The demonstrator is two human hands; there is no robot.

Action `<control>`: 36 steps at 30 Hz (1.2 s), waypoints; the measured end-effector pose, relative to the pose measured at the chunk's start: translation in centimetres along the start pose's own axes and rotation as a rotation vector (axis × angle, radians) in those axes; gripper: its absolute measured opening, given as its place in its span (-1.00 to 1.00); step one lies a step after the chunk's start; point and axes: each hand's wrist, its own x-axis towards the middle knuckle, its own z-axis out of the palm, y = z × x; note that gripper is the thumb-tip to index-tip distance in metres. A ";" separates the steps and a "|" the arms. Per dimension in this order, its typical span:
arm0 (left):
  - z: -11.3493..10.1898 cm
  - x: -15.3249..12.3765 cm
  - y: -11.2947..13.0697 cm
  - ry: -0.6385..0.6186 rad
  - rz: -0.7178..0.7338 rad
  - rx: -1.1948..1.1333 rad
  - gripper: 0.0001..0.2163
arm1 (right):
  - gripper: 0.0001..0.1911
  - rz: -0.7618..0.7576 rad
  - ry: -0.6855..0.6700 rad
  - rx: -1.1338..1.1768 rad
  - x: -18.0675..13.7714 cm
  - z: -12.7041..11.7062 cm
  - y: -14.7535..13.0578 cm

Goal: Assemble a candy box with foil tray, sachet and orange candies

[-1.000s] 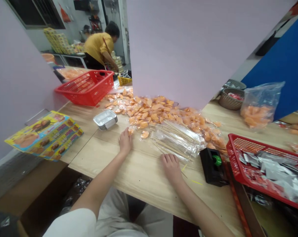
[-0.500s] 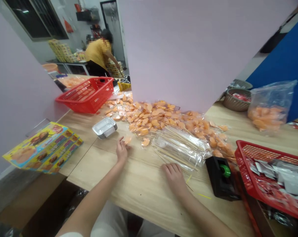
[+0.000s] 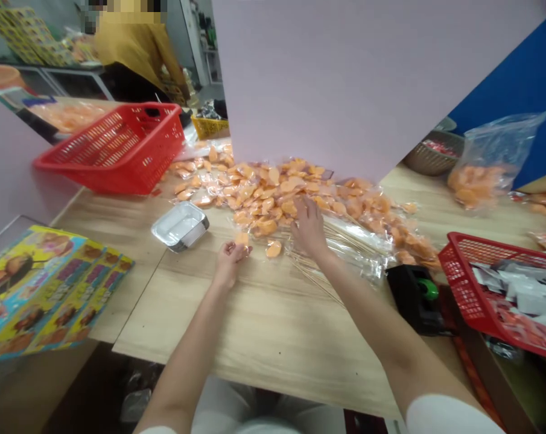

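Observation:
My left hand (image 3: 230, 263) pinches a small orange piece in clear wrap (image 3: 241, 239) between its fingertips, above the wooden table (image 3: 236, 319). My right hand (image 3: 309, 228) reaches onto the near edge of a wide heap of wrapped orange pieces (image 3: 273, 193), and its fingertips are hidden among the packets. Under that wrist lie clear bags of thin bamboo skewers (image 3: 352, 244). One loose wrapped piece (image 3: 274, 249) lies between my hands.
A foil tray (image 3: 180, 226) sits left of my hands. Red plastic baskets stand at far left (image 3: 114, 147) and right (image 3: 476, 283). A black tape dispenser (image 3: 412, 298) stands nearby, and printed boxes (image 3: 50, 289) lie left. A co-worker (image 3: 132, 48) stands beyond a lilac partition (image 3: 345, 78).
My right hand has moved forward off the table onto the heap. My left hand has risen and now pinches the orange piece. The whole view has swung, shifting the table's contents left.

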 end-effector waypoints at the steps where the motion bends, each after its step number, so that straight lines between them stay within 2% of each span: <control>1: 0.0 -0.2 0.2 -0.045 -0.049 -0.016 -0.47 | -0.31 0.021 -0.050 -0.009 2.1 0.7 -0.3; 2: -0.1 -0.3 0.4 -0.084 -0.094 -0.028 -0.49 | -0.29 0.022 -0.109 -0.018 3.7 1.4 -0.5; 4: -0.4 -0.5 1.0 -0.124 -0.164 -0.050 -0.54 | -0.40 0.021 -0.185 -0.043 5.5 2.4 -1.0; 7: -0.5 -0.5 1.6 -0.120 -0.238 -0.082 -0.61 | -0.69 0.032 -0.145 -0.074 5.6 2.8 -1.7; 10: -0.3 -0.4 1.7 -0.129 -0.304 -0.127 -0.56 | -0.80 0.048 0.002 -0.005 4.6 2.1 -2.0; 13: -0.4 -0.3 1.6 -0.184 -0.319 -0.165 -0.49 | -0.84 0.137 0.245 0.211 3.9 0.8 -2.1; 16: -0.6 -0.1 1.5 -0.192 -0.257 -0.098 -0.50 | -0.87 0.367 0.542 0.559 2.5 -0.4 -2.8; 18: -0.7 -0.1 1.4 -0.176 -0.221 -0.002 -0.53 | -0.80 0.577 0.622 0.849 0.7 -0.7 -4.0; 20: -0.6 -0.4 1.3 -0.224 -0.236 0.061 -0.55 | -0.70 0.793 0.562 1.134 -1.7 -0.4 -5.8; 22: -0.3 -0.9 1.2 -0.355 -0.271 0.048 -0.50 | -0.61 0.961 0.440 1.343 -4.4 0.4 -7.7; 25: 0.3 -2.0 1.1 -0.494 -0.269 -0.047 -0.37 | -0.55 1.063 0.370 1.455 -7.5 1.6 -10.0; 27: 0.7 -2.5 0.9 -0.505 -0.253 -0.084 -0.31 | -0.57 1.037 0.422 1.391 -8.7 2.0 -10.8; 30: 0.8 -2.6 0.5 -0.497 -0.206 -0.072 -0.25 | -0.66 0.894 0.436 1.209 -9.5 2.0 -11.5; 33: 0.5 -1.8 0.5 -0.410 -0.123 0.007 -0.21 | -0.73 0.780 0.354 1.097 -10.0 2.1 -11.8; 36: -0.3 -0.5 0.9 -0.269 -0.043 0.067 -0.21 | -0.68 0.733 0.231 1.071 -10.3 2.6 -11.6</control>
